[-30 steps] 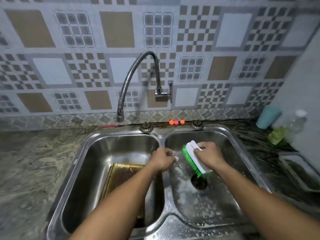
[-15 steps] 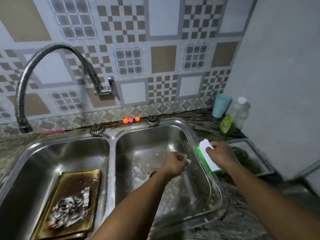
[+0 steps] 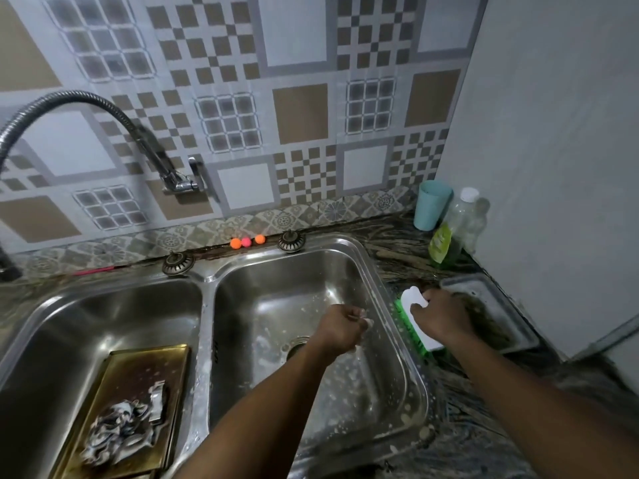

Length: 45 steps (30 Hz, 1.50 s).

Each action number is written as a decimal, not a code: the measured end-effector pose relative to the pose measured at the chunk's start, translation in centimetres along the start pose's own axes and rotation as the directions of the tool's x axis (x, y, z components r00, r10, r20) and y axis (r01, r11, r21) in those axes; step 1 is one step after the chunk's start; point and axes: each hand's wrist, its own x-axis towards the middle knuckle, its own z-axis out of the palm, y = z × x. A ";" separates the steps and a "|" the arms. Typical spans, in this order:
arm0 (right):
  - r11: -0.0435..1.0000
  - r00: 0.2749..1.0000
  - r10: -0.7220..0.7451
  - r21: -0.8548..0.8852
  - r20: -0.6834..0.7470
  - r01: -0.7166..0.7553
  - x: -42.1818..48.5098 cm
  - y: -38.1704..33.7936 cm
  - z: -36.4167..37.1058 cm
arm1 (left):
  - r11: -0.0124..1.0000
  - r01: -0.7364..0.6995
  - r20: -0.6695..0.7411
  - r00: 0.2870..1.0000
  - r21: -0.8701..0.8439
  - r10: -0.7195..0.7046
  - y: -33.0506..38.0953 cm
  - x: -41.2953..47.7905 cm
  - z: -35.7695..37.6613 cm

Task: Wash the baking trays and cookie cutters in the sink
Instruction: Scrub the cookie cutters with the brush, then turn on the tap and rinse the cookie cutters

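Fingers (image 3: 428, 301) of the right hand (image 3: 444, 319) are curled round the scrub brush (image 3: 416, 300), now carried from the right basin (image 3: 276, 295) to the table (image 3: 466, 426), the left hand (image 3: 340, 328) is fisted, contents indiscernible, and the baking tray (image 3: 145, 368) lies in the left basin (image 3: 103, 312), scrubbing judged paused.

The right basin (image 3: 294, 288) is open along its back and front, with only the left hand (image 3: 340, 328) over its middle. Right of it the counter is crowded: the right hand (image 3: 442, 321) grips the brush (image 3: 415, 300), with a grey tray (image 3: 501, 305) beyond. The cup (image 3: 432, 205) and bottle (image 3: 449, 236) block the far-right corner.
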 end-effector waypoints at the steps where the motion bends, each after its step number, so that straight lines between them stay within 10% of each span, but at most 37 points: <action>1: 0.997 0.999 -0.017 -0.074 -0.039 0.014 -0.2 -0.3 -0.3 | 1.000 -0.008 -0.005 1.000 0.007 0.008 0.2 -0.1 -0.4; 17: 0.835 0.855 -0.518 0.220 0.005 0.504 -6.2 -28.8 4.8 | 0.997 -0.073 -0.418 0.907 -0.031 0.053 -0.1 -7.4 -26.3; 32: 0.806 0.865 -0.501 0.350 -0.028 0.478 -5.3 -41.1 9.6 | 0.988 -0.132 -0.489 0.869 -0.086 0.073 0.5 -3.7 -36.1; 45: 0.762 0.847 -0.507 0.377 -0.158 0.526 2.5 -46.2 6.4 | 0.931 -0.361 -0.796 0.549 0.050 0.255 10.0 3.3 -37.9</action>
